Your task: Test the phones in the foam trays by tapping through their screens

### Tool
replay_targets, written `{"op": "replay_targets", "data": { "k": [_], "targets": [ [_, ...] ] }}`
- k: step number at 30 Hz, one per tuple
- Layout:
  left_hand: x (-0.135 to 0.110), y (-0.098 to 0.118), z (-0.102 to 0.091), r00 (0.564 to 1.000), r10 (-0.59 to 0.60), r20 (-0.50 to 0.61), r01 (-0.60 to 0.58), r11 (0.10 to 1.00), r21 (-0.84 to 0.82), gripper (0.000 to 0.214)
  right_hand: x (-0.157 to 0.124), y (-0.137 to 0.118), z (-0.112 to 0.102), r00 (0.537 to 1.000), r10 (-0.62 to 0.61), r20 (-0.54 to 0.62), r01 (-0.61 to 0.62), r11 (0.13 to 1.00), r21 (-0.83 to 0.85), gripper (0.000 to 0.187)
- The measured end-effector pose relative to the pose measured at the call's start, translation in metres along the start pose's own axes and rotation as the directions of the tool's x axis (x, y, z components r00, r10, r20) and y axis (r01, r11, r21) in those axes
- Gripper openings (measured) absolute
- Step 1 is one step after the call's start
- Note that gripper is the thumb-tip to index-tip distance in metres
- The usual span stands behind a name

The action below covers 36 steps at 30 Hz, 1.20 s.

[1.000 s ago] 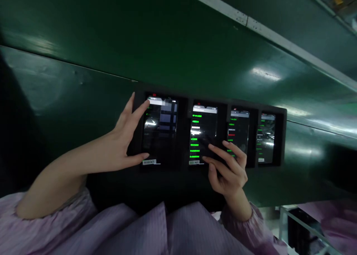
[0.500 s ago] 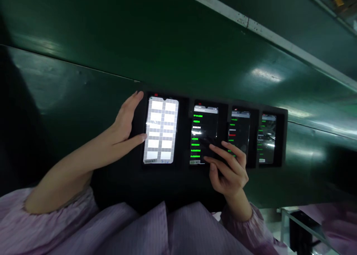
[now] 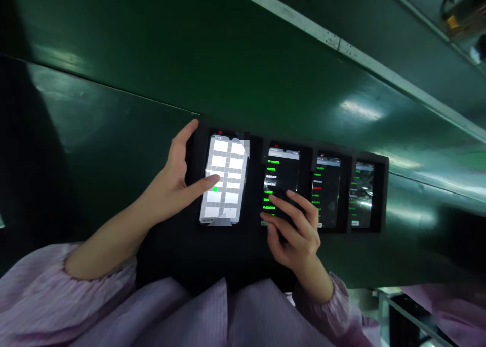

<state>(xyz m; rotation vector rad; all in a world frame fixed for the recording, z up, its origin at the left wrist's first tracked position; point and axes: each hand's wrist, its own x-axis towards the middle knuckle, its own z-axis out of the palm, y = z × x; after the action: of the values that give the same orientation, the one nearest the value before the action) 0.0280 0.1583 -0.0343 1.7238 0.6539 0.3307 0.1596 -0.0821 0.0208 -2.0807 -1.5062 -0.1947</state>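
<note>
Several smartphones lie face up in a row in a black tray [image 3: 255,180]. The leftmost phone [image 3: 234,200] shows a white grid with one small green patch. Over that screen reaches the thumb of my left hand [image 3: 176,177], while its fingers spread along the tray's left end; it holds nothing. My right hand [image 3: 296,230] hovers over the lower part of the second phone [image 3: 283,172], fingers apart and bent, gripping nothing. That phone lists green and white text lines on black. Similar lists, one with a red line, show on the third phone [image 3: 328,192] and the rightmost phone [image 3: 362,195].
The tray rests on a green work surface [image 3: 132,48] with a seam running across it. A pale metal strip [image 3: 288,15] crosses the far side. At lower right are a metal frame [image 3: 410,314] and a purple sleeve or garment [image 3: 444,306].
My left thumb has moved from the phone's left edge onto its screen, and a green patch now shows there. My right hand has shifted left over the second phone.
</note>
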Motion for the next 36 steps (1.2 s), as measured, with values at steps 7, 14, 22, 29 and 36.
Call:
{"op": "replay_targets", "data": {
  "k": [7,14,22,29,36],
  "targets": [
    [0.009,0.002,-0.001,0.993,-0.041,-0.114,0.017,0.978,-0.206,0.077,0.020,-0.018,0.018,0.997,0.004,0.077,-0.007,0.999,0.038,0.018],
    [0.010,0.006,-0.002,0.990,-0.097,-0.099,0.076,0.977,-0.201,0.069,0.023,-0.022,0.020,0.936,-0.218,0.276,0.172,0.968,0.182,0.012],
    [0.010,0.007,-0.001,0.986,-0.126,-0.111,0.100,0.971,-0.216,0.068,0.024,-0.025,0.025,0.955,-0.067,0.290,0.053,0.997,0.054,0.018],
    [0.009,0.012,-0.004,0.978,-0.169,-0.123,0.146,0.974,-0.175,0.060,0.025,-0.020,0.021,0.976,-0.037,0.215,0.018,0.996,0.089,0.022],
    [0.009,0.016,-0.004,0.968,-0.209,-0.136,0.182,0.966,-0.185,0.057,0.024,-0.021,0.029,0.974,0.049,0.221,-0.043,0.999,-0.033,0.029]
  ]
}}
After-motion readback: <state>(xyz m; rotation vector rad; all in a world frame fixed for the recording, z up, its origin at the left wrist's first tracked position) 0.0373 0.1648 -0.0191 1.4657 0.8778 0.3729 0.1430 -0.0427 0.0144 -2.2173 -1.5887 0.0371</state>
